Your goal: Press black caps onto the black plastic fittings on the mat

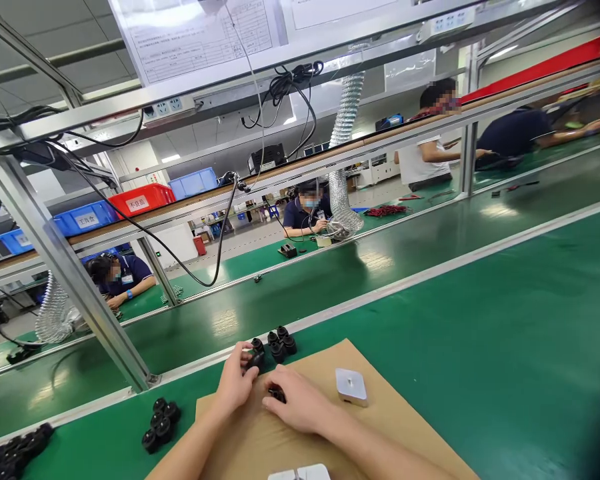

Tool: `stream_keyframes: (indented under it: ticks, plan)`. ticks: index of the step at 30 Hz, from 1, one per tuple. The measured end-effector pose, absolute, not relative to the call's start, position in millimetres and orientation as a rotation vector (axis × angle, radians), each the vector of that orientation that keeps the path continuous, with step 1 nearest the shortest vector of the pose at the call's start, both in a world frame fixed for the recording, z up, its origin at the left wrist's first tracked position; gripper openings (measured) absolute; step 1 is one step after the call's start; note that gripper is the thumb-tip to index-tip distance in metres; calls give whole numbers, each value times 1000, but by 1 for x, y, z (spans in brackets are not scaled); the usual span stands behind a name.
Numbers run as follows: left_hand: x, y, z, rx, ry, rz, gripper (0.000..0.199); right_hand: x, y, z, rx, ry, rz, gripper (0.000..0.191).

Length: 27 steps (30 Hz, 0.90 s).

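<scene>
My left hand [237, 381] is at the far edge of a brown sheet [250, 440], its fingers curled round a black round part [255, 359]. Just right of it, my right hand [296, 400] closes over another small black part [278, 394], mostly hidden under the fingers. Beyond both hands stands a cluster of black parts [282, 343] on the green table. A silver square block [351, 387] rests on the sheet to the right of my right hand. Another silver piece [303, 473] shows at the bottom edge, between my forearms.
More black parts [161, 424] stand left of the sheet, and a larger pile [15, 455] lies at the far left. A metal post [75, 280] rises at the left. Behind the table edge runs a green belt [300, 287]; several people work beyond it.
</scene>
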State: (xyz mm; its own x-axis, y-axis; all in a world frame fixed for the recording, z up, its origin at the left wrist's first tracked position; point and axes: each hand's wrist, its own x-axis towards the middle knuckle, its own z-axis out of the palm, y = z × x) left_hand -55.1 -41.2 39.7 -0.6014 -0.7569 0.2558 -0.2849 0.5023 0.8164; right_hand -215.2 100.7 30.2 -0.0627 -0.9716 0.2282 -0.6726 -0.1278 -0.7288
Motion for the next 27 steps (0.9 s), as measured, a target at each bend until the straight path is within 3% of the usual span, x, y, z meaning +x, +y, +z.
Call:
stream_keyframes:
  ticks: [4, 6, 11, 13, 16, 18, 22, 27]
  plan:
    - [-40, -49, 36, 799, -1961, -1187, 81, -216, 99, 26, -1826, 1752, -1033, 16]
    - [-34, -58, 34, 808, -1932, -1165, 75, -216, 99, 26, -1825, 1753, -1025, 15]
    - [-34, -73, 24, 930, -2042, -912, 37, -217, 101, 26, -1820, 1760, -997, 10]
    - [-37, -71, 22, 992, -2107, -815, 39, -216, 102, 25, -1824, 1756, -982, 10]
    - [-33, -60, 32, 1085, -2225, -712, 65, -216, 104, 23, -1836, 1742, -964, 13]
    - [-19, -52, 52, 1123, -2336, -648, 71, -217, 106, 22, -1850, 1723, -952, 17]
    - [39, -38, 108, 1231, -2594, -449, 35, -220, 115, 25, -1905, 1696, -871, 35]
    - [95, -36, 133, 1696, -2673, -122, 38, -222, 123, 34, -1949, 1732, -753, 32]
